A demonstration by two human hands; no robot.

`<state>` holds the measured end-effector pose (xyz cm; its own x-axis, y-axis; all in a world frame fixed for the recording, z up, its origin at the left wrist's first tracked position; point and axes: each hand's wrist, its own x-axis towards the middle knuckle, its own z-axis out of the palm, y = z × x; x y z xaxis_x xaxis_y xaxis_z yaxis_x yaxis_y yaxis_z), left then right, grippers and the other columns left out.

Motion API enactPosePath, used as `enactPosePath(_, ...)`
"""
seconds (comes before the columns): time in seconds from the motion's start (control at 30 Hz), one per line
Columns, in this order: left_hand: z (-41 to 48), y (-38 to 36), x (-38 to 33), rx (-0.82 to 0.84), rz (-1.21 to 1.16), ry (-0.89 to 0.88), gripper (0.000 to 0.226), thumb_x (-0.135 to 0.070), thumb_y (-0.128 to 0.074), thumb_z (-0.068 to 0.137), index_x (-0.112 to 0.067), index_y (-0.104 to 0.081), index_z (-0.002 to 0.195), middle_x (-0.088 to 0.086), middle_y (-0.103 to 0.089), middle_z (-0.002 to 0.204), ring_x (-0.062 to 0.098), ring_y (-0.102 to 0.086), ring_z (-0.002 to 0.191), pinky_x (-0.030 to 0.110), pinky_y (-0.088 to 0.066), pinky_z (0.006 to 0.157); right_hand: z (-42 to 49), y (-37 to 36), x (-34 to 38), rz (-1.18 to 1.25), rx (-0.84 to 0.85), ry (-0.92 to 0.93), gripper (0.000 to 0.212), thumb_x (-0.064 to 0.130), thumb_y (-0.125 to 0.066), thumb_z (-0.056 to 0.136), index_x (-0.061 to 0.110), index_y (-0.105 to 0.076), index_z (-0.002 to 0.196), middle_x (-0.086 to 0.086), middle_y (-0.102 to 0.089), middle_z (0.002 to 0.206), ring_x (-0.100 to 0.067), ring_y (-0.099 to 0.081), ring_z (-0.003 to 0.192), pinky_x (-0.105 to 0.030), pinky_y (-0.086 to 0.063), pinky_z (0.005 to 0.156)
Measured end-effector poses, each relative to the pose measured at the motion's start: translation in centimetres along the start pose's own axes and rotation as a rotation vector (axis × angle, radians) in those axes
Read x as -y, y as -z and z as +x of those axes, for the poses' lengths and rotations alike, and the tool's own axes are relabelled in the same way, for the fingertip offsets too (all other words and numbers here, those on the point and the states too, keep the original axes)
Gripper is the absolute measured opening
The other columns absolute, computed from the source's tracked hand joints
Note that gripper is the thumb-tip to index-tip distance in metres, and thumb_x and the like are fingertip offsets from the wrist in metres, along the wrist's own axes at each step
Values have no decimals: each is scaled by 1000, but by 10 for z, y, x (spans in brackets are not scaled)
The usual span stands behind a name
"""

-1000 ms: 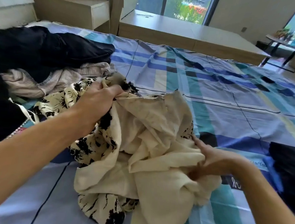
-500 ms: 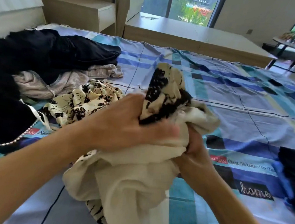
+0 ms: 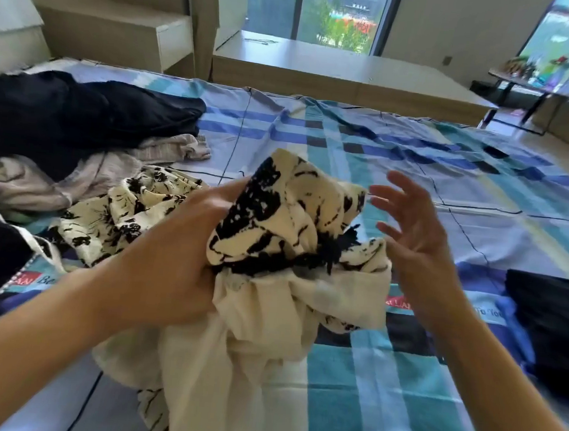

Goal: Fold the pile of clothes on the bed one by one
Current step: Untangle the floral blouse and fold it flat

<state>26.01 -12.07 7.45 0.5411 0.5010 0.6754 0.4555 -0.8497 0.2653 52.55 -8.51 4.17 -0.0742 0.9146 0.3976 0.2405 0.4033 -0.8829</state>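
A: From the head view, why was the garment (image 3: 274, 235) held up like that?

B: The left hand (image 3: 172, 267) had its fingers clenched round a bunch of the cream cloth with black print, lifted off the bed (image 3: 449, 202); I judged it was holding the bulk up so an edge or a seam could be found; the rest hung down in a heap onto the sheet.

A: And the right hand (image 3: 415, 237)?

B: Its fingers were spread and bare of cloth, just beside the bunch; likely about to take a new hold.

A: What lay around?

B: The pile (image 3: 77, 128) sat to the left, dark and pale pieces tangled; a second printed piece (image 3: 122, 208) lay just beside the left wrist, easy to catch by mistake; a dark item (image 3: 556, 318) lay at the right edge; the middle of the bed was free for spreading.
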Motion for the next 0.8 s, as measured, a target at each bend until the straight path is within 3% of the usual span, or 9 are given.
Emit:
enactPosePath(0.07, -7, -7, 3, 37, -55, 128, 30, -31, -65, 83, -15, -71, 108, -8, -61, 115, 3, -57, 115, 31, -49, 99, -10, -6, 6, 129, 335, -48, 65, 45, -90, 58, 51, -66, 118, 28, -69, 114, 11, -61, 110, -38, -42, 111)
enactPosePath(0.1, -9, -9, 2, 29, -78, 173, 38, -35, -68, 81, -24, -67, 118, -11, -61, 124, 11, -58, 121, 36, -47, 105, -14, -12, 8, 187, 504, -20, 53, 39, -85, 70, 54, -65, 117, 33, -66, 115, 15, -59, 108, -25, -45, 106)
enactPosePath(0.2, 0, -9, -2, -29, -63, 23, 36, -49, -56, 94, -44, -50, 129, -40, -44, 135, -8, -44, 132, 24, -32, 116, -26, -20, -1, 198, 683, -150, 51, 23, -84, 70, 58, -70, 105, 40, -67, 97, 19, -60, 95, -7, -45, 86)
enactPosePath(0.27, 5, -7, 5, -115, -14, 17, 29, -39, -53, 97, -39, -49, 125, -33, -48, 128, -6, -46, 126, 26, -34, 114, -27, -24, -4, 192, 583, -203, 36, 24, -76, 62, 41, -72, 93, 34, -69, 77, 15, -64, 77, -9, -48, 74)
enactPosePath(0.43, -2, -8, 26, -196, 60, 171, 29, -30, -52, 96, -22, -56, 123, -8, -55, 126, 16, -54, 119, 32, -41, 107, -21, -37, 13, 243, 490, -137, 34, -5, -64, 82, 15, -60, 109, 19, -74, 91, 7, -66, 87, -11, -50, 75)
enactPosePath(0.53, -3, -7, 37, -235, 220, 263, 32, -26, -51, 93, -10, -64, 117, 10, -60, 123, 28, -61, 104, 45, -52, 87, -17, -44, 7, 141, 334, -98, 29, -1, -72, 82, 8, -63, 108, 0, -75, 94, -13, -70, 88, -32, -57, 73)
enactPosePath(0.57, -2, -6, 41, -278, 237, 317, 33, -27, -50, 93, -8, -64, 116, 9, -61, 120, 27, -62, 100, 43, -52, 84, -17, -46, 7, 97, 275, -84, 27, 4, -75, 83, 8, -61, 105, -11, -73, 90, -22, -70, 82, -46, -57, 69)
enactPosePath(0.7, -3, 8, 67, -545, 160, 544, 19, -7, -53, 96, -6, -66, 110, -2, -64, 103, 9, -59, 93, 12, -43, 81, -17, -42, 20, 1, 8, -28, 27, 4, -75, 84, 15, -54, 98, -7, -72, 68, -27, -64, 52, -43, -50, 49)
enactPosePath(0.8, -9, 20, 88, -588, 275, 576, 12, -2, -54, 94, 2, -64, 90, 10, -64, 86, 10, -54, 81, 19, -43, 71, -19, -37, 30, 4, -175, 2, 27, 4, -69, 88, 22, -51, 97, -14, -71, 70, -43, -61, 55, -57, -50, 47)
